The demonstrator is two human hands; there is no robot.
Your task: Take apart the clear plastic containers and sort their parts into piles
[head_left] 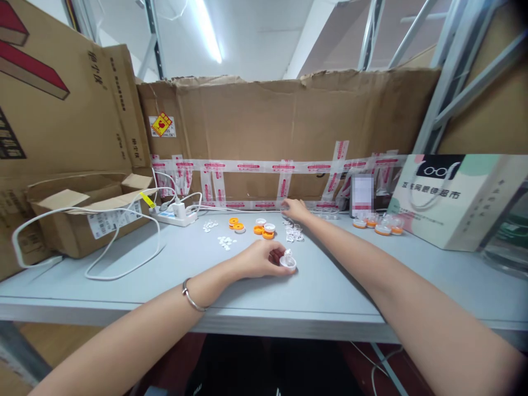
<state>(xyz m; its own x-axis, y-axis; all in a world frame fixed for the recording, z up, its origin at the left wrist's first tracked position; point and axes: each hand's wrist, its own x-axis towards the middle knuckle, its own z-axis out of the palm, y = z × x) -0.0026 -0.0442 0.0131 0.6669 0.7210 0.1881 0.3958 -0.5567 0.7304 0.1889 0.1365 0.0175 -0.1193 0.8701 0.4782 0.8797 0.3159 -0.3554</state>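
Note:
My left hand rests on the grey table, fingers curled round a small clear plastic cup standing on the tabletop. A metal bangle sits on that wrist. My right hand is stretched far forward to the back of the table, fingers bent down over a cluster of small clear plastic pieces; what it holds, if anything, is hidden. Orange-and-white round caps lie just left of that cluster, with small white discs further left.
A cardboard wall with red-printed tape lines the back. An open carton stands left, beside a white power strip with looping cables. More orange caps and a paper bag sit at the right.

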